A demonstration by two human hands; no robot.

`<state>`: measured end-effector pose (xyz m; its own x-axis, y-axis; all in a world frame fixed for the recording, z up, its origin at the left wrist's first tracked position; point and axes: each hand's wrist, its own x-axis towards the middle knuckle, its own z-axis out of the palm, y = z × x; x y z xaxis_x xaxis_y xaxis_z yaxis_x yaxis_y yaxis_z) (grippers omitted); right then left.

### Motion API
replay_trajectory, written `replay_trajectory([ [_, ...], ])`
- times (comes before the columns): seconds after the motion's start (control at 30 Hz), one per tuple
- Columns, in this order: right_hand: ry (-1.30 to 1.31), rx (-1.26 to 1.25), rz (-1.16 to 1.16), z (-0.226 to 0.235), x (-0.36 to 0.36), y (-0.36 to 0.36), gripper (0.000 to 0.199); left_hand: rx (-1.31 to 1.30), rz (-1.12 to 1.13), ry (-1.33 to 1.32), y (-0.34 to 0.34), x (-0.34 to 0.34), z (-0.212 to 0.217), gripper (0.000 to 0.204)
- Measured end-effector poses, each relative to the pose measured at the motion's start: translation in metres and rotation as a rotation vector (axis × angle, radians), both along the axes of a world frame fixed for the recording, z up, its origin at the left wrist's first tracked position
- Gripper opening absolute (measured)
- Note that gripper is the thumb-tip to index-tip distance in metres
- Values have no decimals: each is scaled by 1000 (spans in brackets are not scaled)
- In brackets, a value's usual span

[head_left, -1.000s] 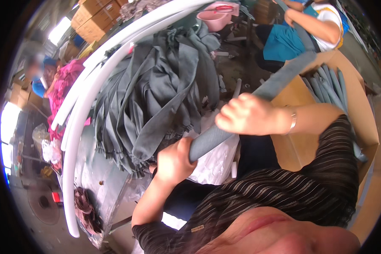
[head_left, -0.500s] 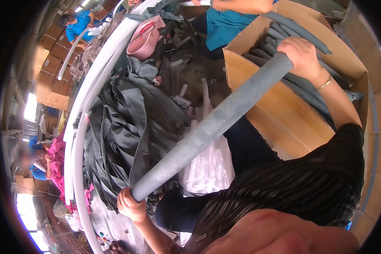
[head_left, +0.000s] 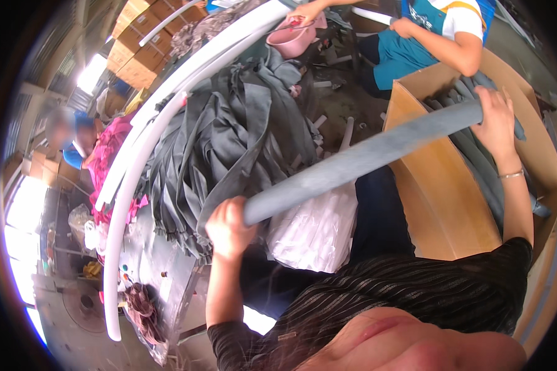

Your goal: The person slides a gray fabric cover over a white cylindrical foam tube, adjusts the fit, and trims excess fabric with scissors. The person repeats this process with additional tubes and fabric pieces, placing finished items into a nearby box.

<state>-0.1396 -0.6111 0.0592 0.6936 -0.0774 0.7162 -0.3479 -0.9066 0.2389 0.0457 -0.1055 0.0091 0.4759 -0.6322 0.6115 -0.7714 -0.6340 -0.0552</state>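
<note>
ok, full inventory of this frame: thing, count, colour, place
grey covered tube: one, grey, held across the middle, one end over the box
cardboard box: one, brown, open, at right, with grey pieces inside
grey fabric pile: one heap, grey, on the table at centre left
white tubes: several, white, long and curved, along the table's left side
white plastic bag: one, white, below the tube
pink basin: one, pink, at top, a co-worker's hand on it
stacked cartons: several, brown, top left
pink cloth: one heap, pink, at left
left hand: grips the tube's lower end
right hand: grips its upper end; wrist has a bracelet
</note>
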Motion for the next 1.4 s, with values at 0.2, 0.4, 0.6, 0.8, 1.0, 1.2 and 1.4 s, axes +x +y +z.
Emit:
replay_trajectory([
  [0.2,81,-140,559,-3,29,140,48,-74,-297,72,-89,-40,2,45],
  [0.4,-92,-178,361,2,11,55,32,-179,-217,-34,-39,-21,33,44],
  [0.6,139,-487,-454,-40,-22,-32,48,-402,109,384,35,13,-14,21],
  [0.8,197,729,674,-159,117,172,29,-338,201,549,56,18,-46,15],
  [1.0,730,1858,283,-438,207,248,47,-284,314,677,81,14,-59,10],
  [1.2,738,2246,-349,-562,243,272,32,-291,334,635,92,14,-64,21],
  [1.4,498,2079,-545,-587,272,268,39,-243,212,552,75,30,-38,33],
])
